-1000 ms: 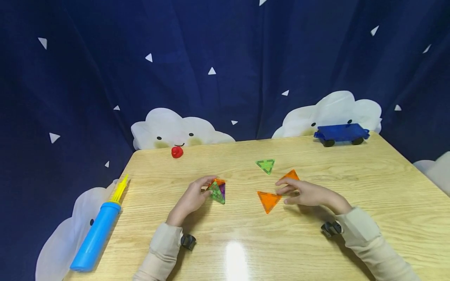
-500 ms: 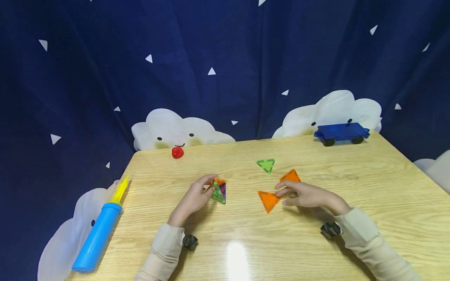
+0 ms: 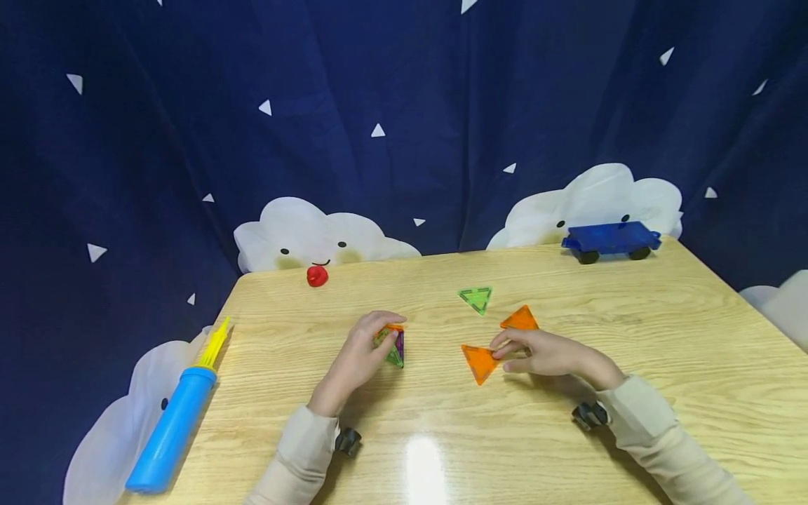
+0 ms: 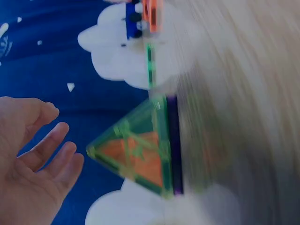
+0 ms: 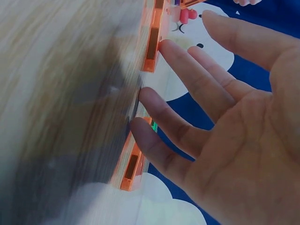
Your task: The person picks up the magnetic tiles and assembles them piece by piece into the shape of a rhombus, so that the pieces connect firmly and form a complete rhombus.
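Observation:
A small pyramid of green, orange and purple magnetic triangle tiles [image 3: 396, 356] stands on the table. My left hand [image 3: 360, 358] hovers over it from the left; in the left wrist view its relaxed fingers are apart from the pyramid's tip [image 4: 136, 150]. My right hand [image 3: 549, 354] is low over the table, fingers loosely spread. A fingertip of it touches or nearly touches the corner of an orange triangle tile [image 3: 479, 365], also seen edge-on in the right wrist view [image 5: 152, 44]. Just beyond that hand lies another orange triangle tile [image 3: 520, 318].
A green triangle tile [image 3: 476, 299] lies farther back. At the back edge are a small red toy [image 3: 317, 275] and a blue toy wagon [image 3: 611, 239]. A blue and yellow hand pump [image 3: 173, 428] lies along the left edge. Behind the table hangs a dark blue curtain [image 3: 404, 84].
My left hand has loosened from the pyramid's side and shifted slightly up and right over it. My right hand has drifted slightly left, its fingertip now at the near orange tile's corner.

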### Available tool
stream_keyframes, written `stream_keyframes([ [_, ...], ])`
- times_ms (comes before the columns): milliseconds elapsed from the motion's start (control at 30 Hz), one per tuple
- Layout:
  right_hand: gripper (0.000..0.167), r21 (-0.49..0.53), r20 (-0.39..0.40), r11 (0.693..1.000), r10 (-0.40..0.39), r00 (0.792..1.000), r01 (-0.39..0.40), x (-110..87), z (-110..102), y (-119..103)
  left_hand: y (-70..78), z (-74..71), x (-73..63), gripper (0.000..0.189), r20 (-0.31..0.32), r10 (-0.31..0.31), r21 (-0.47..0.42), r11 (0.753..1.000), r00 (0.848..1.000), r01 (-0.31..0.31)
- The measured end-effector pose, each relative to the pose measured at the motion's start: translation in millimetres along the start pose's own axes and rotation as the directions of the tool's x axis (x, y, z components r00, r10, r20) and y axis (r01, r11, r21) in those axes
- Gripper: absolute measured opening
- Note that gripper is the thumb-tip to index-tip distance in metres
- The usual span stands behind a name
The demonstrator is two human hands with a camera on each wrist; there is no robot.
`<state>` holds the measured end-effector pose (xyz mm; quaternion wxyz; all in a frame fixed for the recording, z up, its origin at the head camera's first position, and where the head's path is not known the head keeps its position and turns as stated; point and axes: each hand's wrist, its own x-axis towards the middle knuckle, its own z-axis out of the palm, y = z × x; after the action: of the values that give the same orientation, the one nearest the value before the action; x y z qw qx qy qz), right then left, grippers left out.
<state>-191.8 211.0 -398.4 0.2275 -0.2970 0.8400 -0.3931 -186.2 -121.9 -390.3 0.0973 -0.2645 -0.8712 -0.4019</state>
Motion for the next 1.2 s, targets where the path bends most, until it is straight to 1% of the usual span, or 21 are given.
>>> stream_keyframes([
  [100,0.033,-0.011,-0.024,1.0,-0.007,1.0,0.007,1.1,-1.9,0.6,10.8,6.7,-1.3,0.026,0.055,0.023,-0.013,1.0,0.998,-0.023],
  [200,0.032,-0.047,-0.096,0.999,-0.012,0.995,0.007,-0.2,-9.1,3.8,21.4,15.9,-3.9,0.027,0.156,0.021,-0.027,0.999,0.988,-0.017],
  [267,0.032,-0.09,-0.162,0.996,-0.006,0.987,-0.009,-3.3,-16.4,6.9,27.0,23.6,-4.5,0.028,0.229,0.017,-0.04,0.999,0.973,-0.009],
  [333,0.034,-0.127,-0.217,0.991,0.007,0.976,-0.035,-6.5,-22.9,9.6,29.3,30.7,-3.8,0.029,0.297,0.012,-0.049,0.999,0.955,0.002],
  [400,0.037,-0.147,-0.251,0.987,0.031,0.968,-0.07,-8.9,-28.0,12.4,31.2,37.5,-1.6,0.032,0.345,0.008,-0.053,0.999,0.939,0.01],
  [467,0.041,-0.163,-0.27,0.98,0.063,0.961,-0.11,-10.9,-31.7,15.5,32.8,43.5,1.6,0.034,0.378,-0.002,-0.054,0.998,0.926,0.024],
  [600,0.051,-0.146,-0.266,0.979,0.102,0.959,-0.145,-13.7,-36.0,23.6,35.0,53.9,9.3,0.043,0.429,0.0,-0.032,0.999,0.903,0.015],
  [667,0.055,-0.121,-0.253,0.983,0.104,0.962,-0.138,-14.8,-37.1,28.3,35.7,58.9,14.1,0.047,0.453,0.023,-0.03,0.999,0.891,-0.011],
  [700,0.057,-0.109,-0.245,0.985,0.104,0.964,-0.134,-15.2,-37.5,30.5,36.0,61.4,16.4,0.049,0.466,0.033,-0.029,0.999,0.884,-0.022],
  [767,0.061,-0.088,-0.232,0.987,0.11,0.967,-0.133,-16.0,-37.6,34.2,37.0,65.0,19.5,0.053,0.498,0.032,-0.023,0.999,0.866,-0.024],
  [867,0.063,-0.071,-0.215,0.988,0.12,0.969,-0.139,-16.6,-37.3,38.0,38.1,70.0,23.2,0.06,0.546,0.007,0.009,1.0,0.838,-0.014],
  [967,0.063,-0.081,-0.208,0.986,0.128,0.97,-0.147,-16.6,-36.8,39.1,38.5,73.1,25.0,0.067,0.591,-0.025,0.046,0.999,0.806,-0.003],
  [1067,0.062,-0.105,-0.202,0.983,0.126,0.971,-0.15,-16.1,-36.4,38.5,38.2,74.3,25.0,0.069,0.615,-0.045,0.074,0.997,0.787,-0.001],
  [1200,0.061,-0.128,-0.19,0.979,0.136,0.972,-0.161,-15.0,-36.0,37.4,36.9,72.8,22.5,0.07,0.642,-0.112,0.123,0.991,0.758,0.043],
])
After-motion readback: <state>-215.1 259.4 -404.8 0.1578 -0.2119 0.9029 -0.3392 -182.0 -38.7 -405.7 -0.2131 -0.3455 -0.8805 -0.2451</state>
